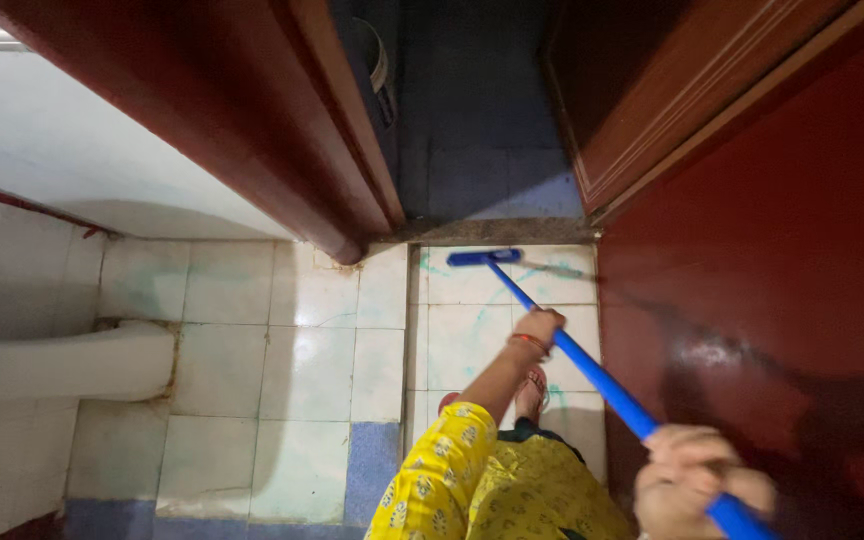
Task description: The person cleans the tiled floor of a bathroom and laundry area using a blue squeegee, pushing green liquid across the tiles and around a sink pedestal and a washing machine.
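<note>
Here, both hands clamp a blue brush handle (592, 375) slanting away to its head (484, 257) at the doorway: left hand (539, 327) farther down, right hand (697, 480) nearest the body.

left hand (539, 327): extended far, toward the middle of the scene; fingers closed around the blue handle (592, 375), partway down its length.
left wrist: orange-red bangle worn; wrist roughly in line with the forearm.
left forearm: bare, stretched out from a yellow patterned sleeve, angled far and slightly right.
right hand (697, 480): near, lower right; fingers wrapped tight around the handle's upper part, knuckles turned toward the camera, image blurred.
right arm: not seen past the wrist.
hand spacing: well apart, left far, right near.
</note>
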